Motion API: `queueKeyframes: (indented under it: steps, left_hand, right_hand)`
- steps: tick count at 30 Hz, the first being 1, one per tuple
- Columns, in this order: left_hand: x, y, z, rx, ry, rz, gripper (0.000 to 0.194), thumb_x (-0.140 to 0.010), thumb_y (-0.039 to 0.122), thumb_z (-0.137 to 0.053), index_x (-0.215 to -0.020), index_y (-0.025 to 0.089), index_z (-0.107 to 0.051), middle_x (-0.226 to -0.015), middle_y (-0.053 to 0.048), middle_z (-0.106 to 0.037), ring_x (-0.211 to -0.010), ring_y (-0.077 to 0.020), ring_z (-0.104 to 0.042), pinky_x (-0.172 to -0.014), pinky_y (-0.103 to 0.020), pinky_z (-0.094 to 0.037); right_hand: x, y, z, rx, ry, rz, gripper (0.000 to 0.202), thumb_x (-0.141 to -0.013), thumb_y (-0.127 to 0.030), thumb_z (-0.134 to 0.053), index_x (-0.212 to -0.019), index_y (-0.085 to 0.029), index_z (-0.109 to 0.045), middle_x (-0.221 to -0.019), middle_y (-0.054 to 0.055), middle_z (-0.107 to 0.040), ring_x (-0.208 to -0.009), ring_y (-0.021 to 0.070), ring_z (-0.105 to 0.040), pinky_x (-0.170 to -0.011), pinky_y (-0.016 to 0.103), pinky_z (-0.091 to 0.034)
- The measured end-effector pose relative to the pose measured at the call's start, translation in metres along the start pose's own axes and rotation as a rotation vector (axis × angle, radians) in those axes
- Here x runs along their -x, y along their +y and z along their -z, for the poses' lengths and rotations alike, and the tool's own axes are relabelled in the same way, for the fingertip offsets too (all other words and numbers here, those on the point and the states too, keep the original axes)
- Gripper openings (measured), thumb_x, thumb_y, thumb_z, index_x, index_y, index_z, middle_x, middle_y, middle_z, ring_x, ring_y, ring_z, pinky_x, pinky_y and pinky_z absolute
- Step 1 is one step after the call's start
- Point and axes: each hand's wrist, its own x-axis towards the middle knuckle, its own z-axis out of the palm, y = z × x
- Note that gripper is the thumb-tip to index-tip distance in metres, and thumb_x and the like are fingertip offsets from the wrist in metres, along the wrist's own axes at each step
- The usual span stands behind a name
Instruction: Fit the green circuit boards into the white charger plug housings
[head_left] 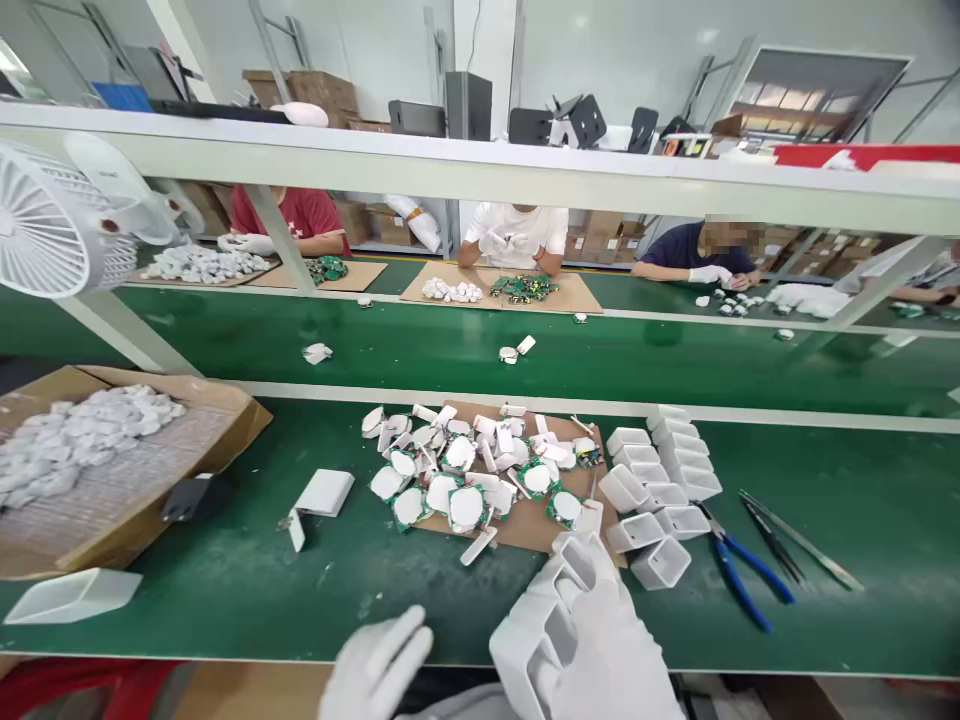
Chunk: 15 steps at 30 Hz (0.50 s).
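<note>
My right hand (pixel 611 640), in a white glove, is closed around a row of white open plastic housings (pixel 517 640) at the table's front edge. My left hand (pixel 379 660), also gloved, is over the front edge with its fingers stretched out and nothing in them. Beyond both hands lies a pile of green circuit boards with round white parts (pixel 466 508), partly on a brown cardboard sheet (pixel 517 535). More white housings (pixel 664 562) stand in rows right of the pile. A white square case (pixel 326 493) rests on the green table left of it.
Blue-handled pliers (pixel 739 575) and tweezers (pixel 776 545) lie at the right. At the left are a cardboard tray (pixel 180 470) of white parts, a lone housing (pixel 75 597) and a white fan (pixel 60 220). Several people in gloves work across the green belt (pixel 420 345).
</note>
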Motion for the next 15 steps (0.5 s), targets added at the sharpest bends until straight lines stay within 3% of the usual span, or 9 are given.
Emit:
queueKeyframes:
  steps: [4, 7, 10, 13, 15]
  left_hand:
    - [-0.014, 0.047, -0.025, 0.101, -0.012, -0.022, 0.051, -0.068, 0.035, -0.082, -0.114, 0.023, -0.063, -0.120, -0.014, -0.064, -0.109, -0.0302, -0.058, -0.089, -0.039, -0.052]
    - [-0.039, 0.065, -0.037, 0.193, 0.060, 0.087, 0.035, -0.073, 0.024, -0.072, -0.108, 0.026, -0.066, -0.120, -0.010, -0.062, -0.099, -0.0276, -0.056, -0.083, -0.038, -0.053]
    - [-0.058, 0.054, -0.034, 0.191, 0.108, 0.180, 0.033, -0.081, 0.011, -0.057, -0.111, 0.023, -0.065, -0.118, -0.010, -0.061, -0.098, -0.0261, -0.052, -0.082, -0.037, -0.051]
    - [-0.063, 0.032, -0.028, 0.105, 0.059, 0.224, 0.034, -0.086, 0.009, -0.054, -0.117, 0.020, -0.062, -0.121, -0.012, -0.058, -0.100, -0.0272, -0.050, -0.082, -0.039, -0.051]
    - [-0.063, 0.025, -0.027, 0.075, 0.023, 0.272, 0.036, -0.086, 0.010, -0.055, -0.120, 0.021, -0.060, -0.126, -0.012, -0.054, -0.103, -0.0286, -0.050, -0.081, -0.040, -0.052]
  right_hand:
    - [-0.002, -0.034, -0.023, 0.074, 0.076, -0.088, 0.047, -0.081, -0.048, -0.066, -0.118, -0.020, -0.069, -0.153, 0.021, -0.036, -0.109, 0.0360, -0.065, -0.072, 0.042, -0.058]
    - [-0.003, -0.045, -0.031, 0.124, 0.082, -0.028, 0.046, -0.086, -0.050, -0.063, -0.126, -0.027, -0.066, -0.151, 0.022, -0.040, -0.116, 0.0407, -0.060, -0.064, 0.044, -0.059]
    - [0.003, -0.049, -0.039, 0.151, 0.138, 0.044, 0.047, -0.092, -0.043, -0.058, -0.136, -0.027, -0.057, -0.148, 0.022, -0.046, -0.111, 0.0389, -0.064, -0.063, 0.044, -0.061]
    - [0.005, -0.050, -0.052, 0.095, 0.252, 0.097, 0.048, -0.094, -0.031, -0.054, -0.141, -0.022, -0.051, -0.135, 0.018, -0.060, -0.104, 0.0337, -0.068, -0.065, 0.042, -0.063]
    - [0.002, -0.047, -0.061, 0.052, 0.353, 0.139, 0.044, -0.094, -0.027, -0.054, -0.138, -0.020, -0.056, -0.130, 0.015, -0.064, -0.103, 0.0317, -0.067, -0.069, 0.041, -0.063]
